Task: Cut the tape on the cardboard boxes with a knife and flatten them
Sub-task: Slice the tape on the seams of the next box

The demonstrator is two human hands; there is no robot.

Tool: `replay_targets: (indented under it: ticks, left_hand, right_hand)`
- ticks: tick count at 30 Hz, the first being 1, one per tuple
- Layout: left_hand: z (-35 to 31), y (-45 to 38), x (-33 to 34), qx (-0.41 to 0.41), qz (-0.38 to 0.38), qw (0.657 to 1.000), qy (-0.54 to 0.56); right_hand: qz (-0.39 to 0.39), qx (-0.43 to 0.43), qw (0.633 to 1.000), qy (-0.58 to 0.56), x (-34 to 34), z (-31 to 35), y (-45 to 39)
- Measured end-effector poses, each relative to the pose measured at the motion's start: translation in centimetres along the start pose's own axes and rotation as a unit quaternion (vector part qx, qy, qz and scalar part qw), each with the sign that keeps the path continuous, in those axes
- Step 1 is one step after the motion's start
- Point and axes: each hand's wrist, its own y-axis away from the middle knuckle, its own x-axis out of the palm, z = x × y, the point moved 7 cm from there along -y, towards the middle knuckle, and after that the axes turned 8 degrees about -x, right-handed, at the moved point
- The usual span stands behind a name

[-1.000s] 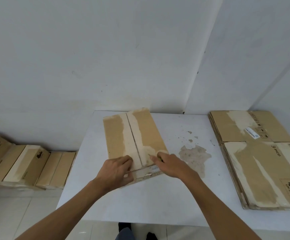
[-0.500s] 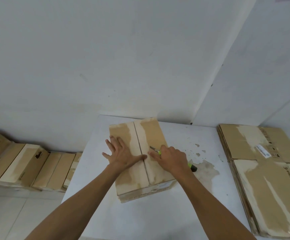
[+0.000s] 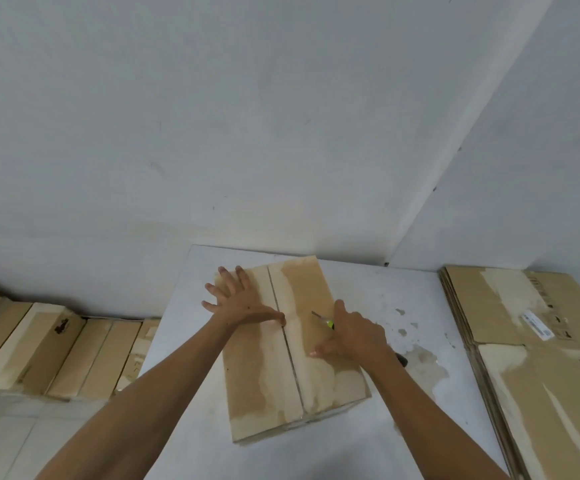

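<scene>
Brown closed cardboard box (image 3: 292, 348) with pale torn patches sits mid white table (image 3: 416, 306), 2 top flaps meeting at a centre seam. Left hand (image 3: 243, 299) presses flat, fingers spread. Right hand (image 3: 354, 334) clenches a green-handled knife (image 3: 323, 319), handle mostly hidden. Flattened cardboard stack (image 3: 541, 341) cut off right.

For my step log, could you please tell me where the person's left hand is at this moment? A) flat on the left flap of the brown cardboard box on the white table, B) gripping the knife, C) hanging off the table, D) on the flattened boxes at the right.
A: the left hand lies with fingers spread on the left flap of the brown cardboard box, while the right hand holds the knife.
</scene>
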Motion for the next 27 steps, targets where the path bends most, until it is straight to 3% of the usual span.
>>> replay_targets:
  ticks: [8, 13, 20, 23, 25, 27]
  left_hand:
    - [-1.5, -1.5, -0.9, -0.006, -0.006, 1.000, -0.017]
    - [-2.6, -1.3, -0.3, -0.006, -0.038, 0.999, -0.030]
    - [-2.7, -1.7, -2.2, 0.036, -0.177, 0.983, -0.027]
    - [-2.7, -2.2, -3.0, 0.073, -0.175, 0.982, -0.014]
    - [-2.8, -2.3, -3.1, 0.106, -0.161, 0.981, -0.010]
    - [-2.9, -2.0, -2.9, 0.130, -0.152, 0.980, -0.012]
  right_hand:
    - [0.049, -0.031, 0.994, 0.089, -1.7, -0.4, -2.4]
    - [-0.042, -0.023, 0.998, 0.030, -4.0, 0.0, -5.5]
    - [0.043, -0.026, 0.999, -0.002, -1.4, -0.8, -5.8]
    - [0.068, -0.043, 0.995, 0.066, -2.0, -0.9, -5.0]
    - [0.048, -0.058, 0.990, 0.117, -3.2, -0.7, -4.9]
    - [-0.019, -0.082, 0.986, 0.144, -4.7, 0.2, -5.2]
